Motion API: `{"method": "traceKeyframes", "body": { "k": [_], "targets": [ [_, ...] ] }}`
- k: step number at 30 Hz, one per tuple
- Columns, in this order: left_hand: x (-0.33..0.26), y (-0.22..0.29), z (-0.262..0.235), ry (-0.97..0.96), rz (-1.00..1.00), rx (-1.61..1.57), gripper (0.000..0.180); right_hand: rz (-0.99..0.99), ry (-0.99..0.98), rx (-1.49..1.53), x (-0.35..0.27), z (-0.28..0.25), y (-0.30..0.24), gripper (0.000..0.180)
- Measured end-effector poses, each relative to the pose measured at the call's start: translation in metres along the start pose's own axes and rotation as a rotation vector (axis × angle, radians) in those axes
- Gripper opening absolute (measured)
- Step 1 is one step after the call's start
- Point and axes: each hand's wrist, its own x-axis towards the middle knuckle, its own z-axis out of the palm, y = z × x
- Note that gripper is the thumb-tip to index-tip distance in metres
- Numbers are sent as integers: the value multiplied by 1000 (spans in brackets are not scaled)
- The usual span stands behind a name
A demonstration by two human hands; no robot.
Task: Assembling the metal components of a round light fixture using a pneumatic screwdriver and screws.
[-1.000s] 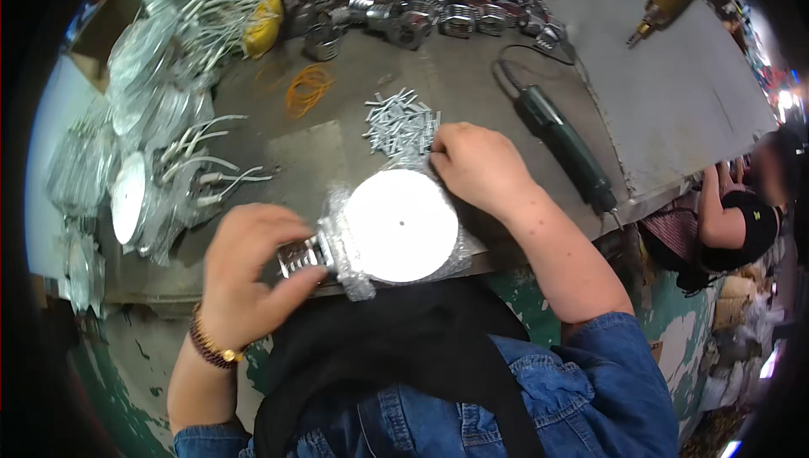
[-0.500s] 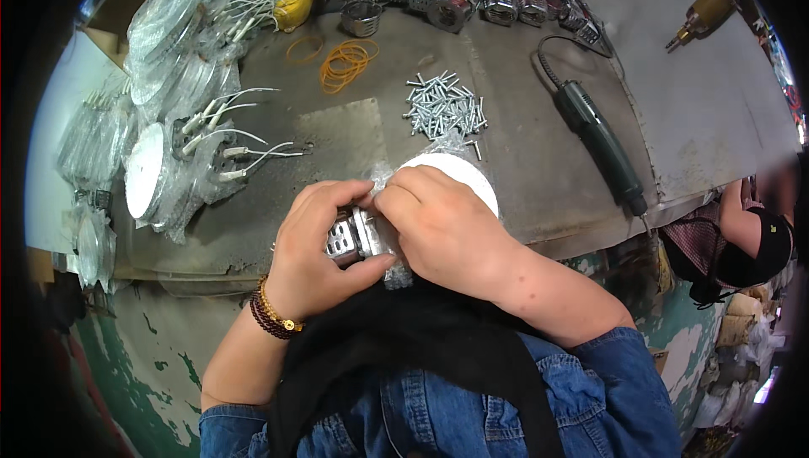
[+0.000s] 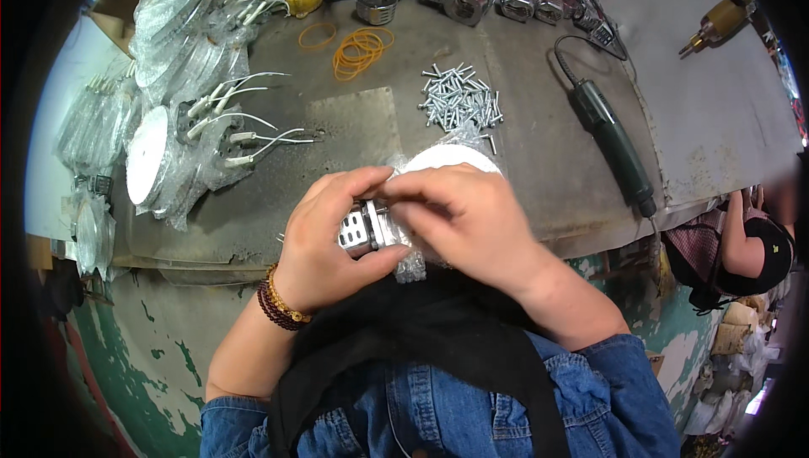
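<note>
My left hand is wrapped round a silver slotted metal housing in front of my body. Its thumb and fingers span the housing and the flat pale rim at its right end. Clear bubble wrap pokes out beside that end. My right hand is closed, thumb and fingertips drawn together at the housing's upper right; whatever sits between them is hidden. Partly behind the right hand shows a white round disc, with bubble wrap at its far edge. Just beyond lies a heap of small silver screws.
Bubble-wrapped white discs with white wires are stacked on the left. Orange rubber bands and several slotted metal housings lie farther back. A black corded electric screwdriver rests at right. Another person sits at far right.
The right hand's fingertips have shifted slightly along the housing's end, and its thumb now shows more. The left hand keeps its hold. The whole view has shifted a little.
</note>
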Motion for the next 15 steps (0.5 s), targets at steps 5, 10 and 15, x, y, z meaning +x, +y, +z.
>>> {"method": "traceKeyframes", "body": {
  "k": [5, 10, 15],
  "targets": [
    [2, -2, 0, -25, 8, -35, 65, 117, 6, 9, -9, -28, 5, 17],
    [3, 0, -3, -36, 38, 6, 66, -72, -122, -321, -19, -20, -9, 16],
    [4, 0, -6, -75, 24, -34, 70, -34, -70, -281, -18, -20, -12, 16]
  ]
}}
